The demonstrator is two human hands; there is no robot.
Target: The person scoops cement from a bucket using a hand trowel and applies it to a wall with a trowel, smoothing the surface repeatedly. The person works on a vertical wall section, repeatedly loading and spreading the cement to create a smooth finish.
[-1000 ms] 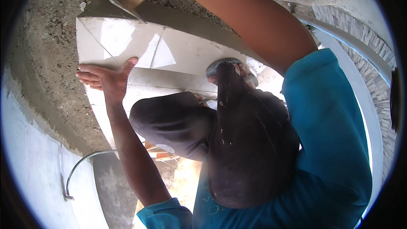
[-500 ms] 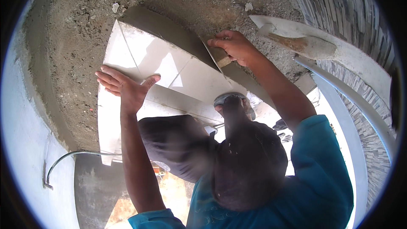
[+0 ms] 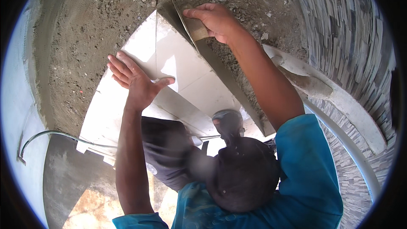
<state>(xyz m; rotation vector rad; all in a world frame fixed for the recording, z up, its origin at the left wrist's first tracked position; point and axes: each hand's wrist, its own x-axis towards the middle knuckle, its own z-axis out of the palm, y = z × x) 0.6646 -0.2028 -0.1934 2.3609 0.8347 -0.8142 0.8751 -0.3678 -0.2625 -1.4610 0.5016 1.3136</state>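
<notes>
Nearest to me, teal sleeves (image 3: 309, 174) rise from the lower edge. Beyond them, my left hand (image 3: 135, 78) lies flat, fingers spread, on white tiles (image 3: 186, 72) set in rough grey mortar (image 3: 85, 51). Farther up, my right hand (image 3: 214, 19) has its fingers gripping a trowel (image 3: 193, 25) at the tiles' upper edge. Stacked-stone cladding (image 3: 347, 29) covers the wall at right.

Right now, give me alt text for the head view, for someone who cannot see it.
A person's left hand presses flat on a white tile set against a rough mortar wall, while the right hand holds a trowel at the tile's upper edge. A bent wire hangs lower left.
</notes>
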